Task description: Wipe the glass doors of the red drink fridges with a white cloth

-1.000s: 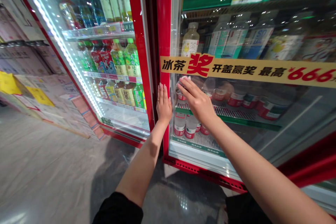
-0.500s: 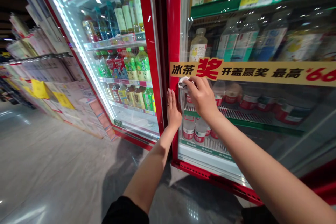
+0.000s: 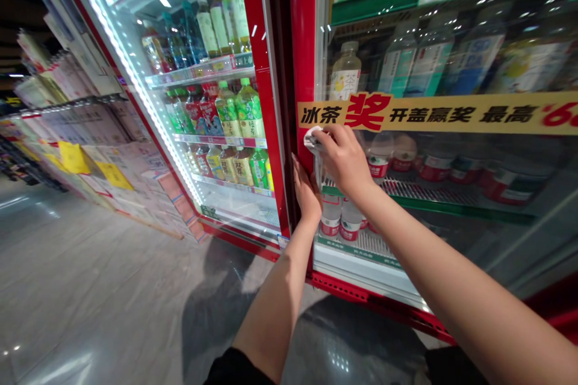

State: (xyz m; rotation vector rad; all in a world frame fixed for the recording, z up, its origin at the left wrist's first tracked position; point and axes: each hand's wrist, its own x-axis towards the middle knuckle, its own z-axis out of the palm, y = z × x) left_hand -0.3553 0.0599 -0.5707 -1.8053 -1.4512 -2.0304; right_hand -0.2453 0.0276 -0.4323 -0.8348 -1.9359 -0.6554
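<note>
My right hand (image 3: 344,155) pinches a crumpled white cloth (image 3: 312,138) and presses it on the red door frame (image 3: 303,24) of the right drinks fridge. The cloth sits just under the left end of a yellow promotional strip (image 3: 433,115) stuck across the glass. Lower and to the left, my left hand (image 3: 307,195) rests with its fingers stretched out along the left edge of that same frame. Nothing shows in the left hand. Part of the cloth is hidden behind the right fingers.
A second fridge (image 3: 266,72) with lit shelves of bottles (image 3: 248,109) stands to the left, a narrow dark gap between the two. Stacked cartons (image 3: 130,174) with yellow tags line the far left. Grey tiled floor (image 3: 112,289) lies below.
The view has shifted slightly, so the fridges sit a little farther right. My left hand has turned a bit around the frame edge. The right hand still holds the cloth near the strip.
</note>
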